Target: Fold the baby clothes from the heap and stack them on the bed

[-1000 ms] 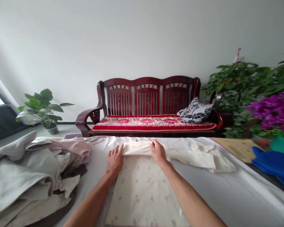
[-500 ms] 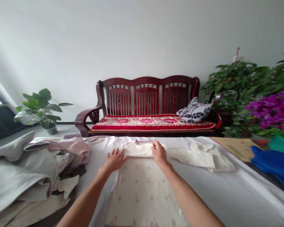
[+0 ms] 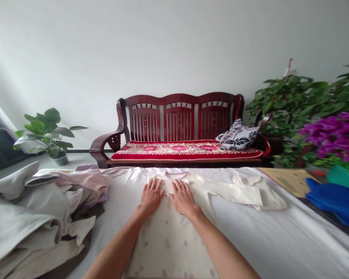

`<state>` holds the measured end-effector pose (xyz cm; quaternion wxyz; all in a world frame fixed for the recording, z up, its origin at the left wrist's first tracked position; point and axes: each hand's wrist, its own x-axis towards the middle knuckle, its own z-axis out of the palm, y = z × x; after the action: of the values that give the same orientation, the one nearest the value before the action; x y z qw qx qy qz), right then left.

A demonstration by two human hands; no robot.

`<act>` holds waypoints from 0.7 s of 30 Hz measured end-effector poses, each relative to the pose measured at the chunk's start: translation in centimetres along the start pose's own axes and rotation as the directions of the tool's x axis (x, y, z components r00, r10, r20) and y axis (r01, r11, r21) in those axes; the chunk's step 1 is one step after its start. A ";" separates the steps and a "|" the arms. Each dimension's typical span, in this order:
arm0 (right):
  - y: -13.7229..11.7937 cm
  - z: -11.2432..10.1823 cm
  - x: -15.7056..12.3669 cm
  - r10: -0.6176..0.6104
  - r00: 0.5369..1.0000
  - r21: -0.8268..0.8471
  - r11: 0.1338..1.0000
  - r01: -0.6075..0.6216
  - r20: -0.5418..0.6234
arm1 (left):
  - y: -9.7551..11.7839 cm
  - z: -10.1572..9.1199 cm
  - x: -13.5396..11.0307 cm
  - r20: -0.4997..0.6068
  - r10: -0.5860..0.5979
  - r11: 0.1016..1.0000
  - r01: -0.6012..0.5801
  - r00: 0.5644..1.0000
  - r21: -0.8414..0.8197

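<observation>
Head view: shirt (image 3: pixel 167 240) is laid on sheet (image 3: pixel 267 244), front and centre, clothes (image 3: pixel 26 217) left of it. Its upper part is touched by left hand (image 3: pixel 152 195) and right hand (image 3: pixel 183 197), set side by side, palms down, fingers slightly spread. One sleeve (image 3: pixel 235 192) is stretched rightward. Sofa (image 3: pixel 178 123) is seen beyond, cushion (image 3: pixel 239 135) propped at right end.

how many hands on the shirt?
2: the left hand and right hand lie side by side on the shirt, both below the collar. No other hand shows.
</observation>
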<state>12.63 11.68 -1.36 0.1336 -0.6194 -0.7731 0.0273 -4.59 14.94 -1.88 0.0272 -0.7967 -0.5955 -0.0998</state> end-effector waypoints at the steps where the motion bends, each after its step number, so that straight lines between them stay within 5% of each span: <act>1: 0.6 -0.2 -0.2 0.020 1.000 -0.012 1.000 -0.020 0.013 | -0.2 -0.1 -0.2 0.018 -0.014 1.000 0.013 1.000 0.007; 8: 4.2 -1.8 -1.6 0.162 0.985 -0.050 0.986 -0.159 0.060 | -1.0 -0.4 -1.2 0.013 -0.079 0.997 0.079 0.997 0.023; 13: 6.7 -3.5 -3.4 0.211 0.969 -0.022 0.976 -0.215 -0.128 | -0.9 -0.1 -1.6 -0.134 -0.014 0.999 0.018 0.991 0.029; 16: 9.1 -4.9 -5.1 0.316 0.903 0.027 0.946 -0.323 -0.292 | -1.1 0.0 -1.6 -0.171 0.071 0.997 -0.072 0.983 0.002; 21: 12.9 -7.6 -8.3 0.482 0.709 0.038 0.839 -0.543 -0.514 | -1.5 0.4 -1.4 -0.203 0.164 0.979 -0.184 0.965 -0.086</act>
<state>28.37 5.73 1.84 0.2817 -0.8011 -0.5081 -0.1440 -6.37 14.08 -2.69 0.0525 -0.8327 -0.5115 -0.2055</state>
